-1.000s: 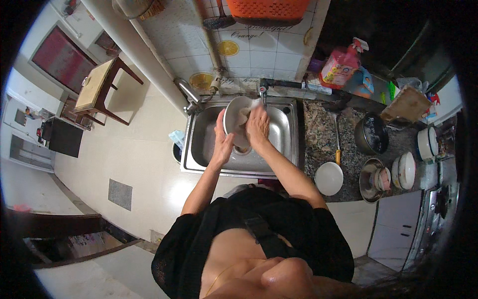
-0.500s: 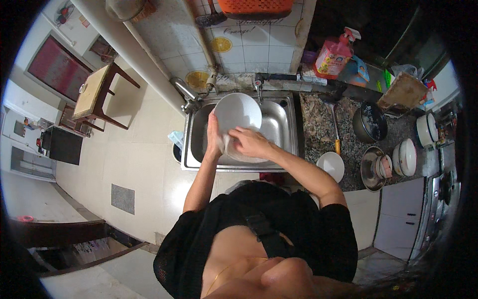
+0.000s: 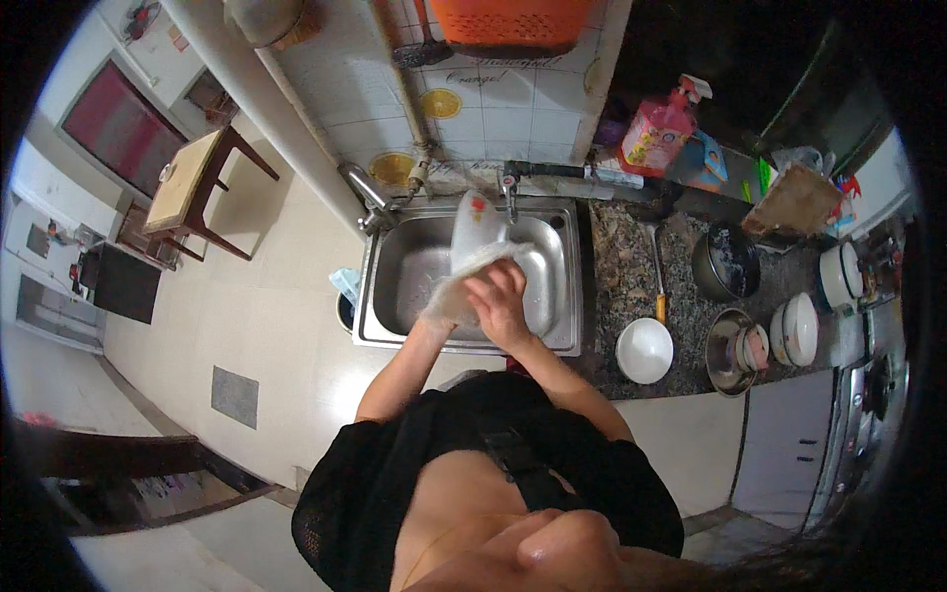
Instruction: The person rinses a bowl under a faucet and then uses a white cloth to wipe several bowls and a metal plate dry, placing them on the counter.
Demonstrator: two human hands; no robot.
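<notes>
A white bowl [image 3: 475,235] with a red flower mark on its outside is tilted on edge over the steel sink [image 3: 400,259]. A whitish mesh cloth [image 3: 456,296] lies across its near side. My right hand [image 3: 501,304] presses the cloth against the bowl, fingers bent over it. My left hand [image 3: 437,324] is at the bowl's near left side under the cloth, which hides its fingers; it appears to support the bowl. At the sink's back stand a curved metal faucet [image 3: 369,195] and a smaller tap [image 3: 509,189].
On the speckled counter [image 3: 626,266] to the right are a small white bowl [image 3: 645,350], a wooden-handled utensil [image 3: 660,296], a dark pot [image 3: 725,261], a steel basin [image 3: 728,340] and white bowls [image 3: 797,331]. A pink pump bottle [image 3: 659,128] stands behind. An orange basket [image 3: 513,25] hangs above.
The bowl has turned from showing its wide round face to standing on edge with its flower mark in view. My right hand and the cloth have shifted nearer the bowl's middle.
</notes>
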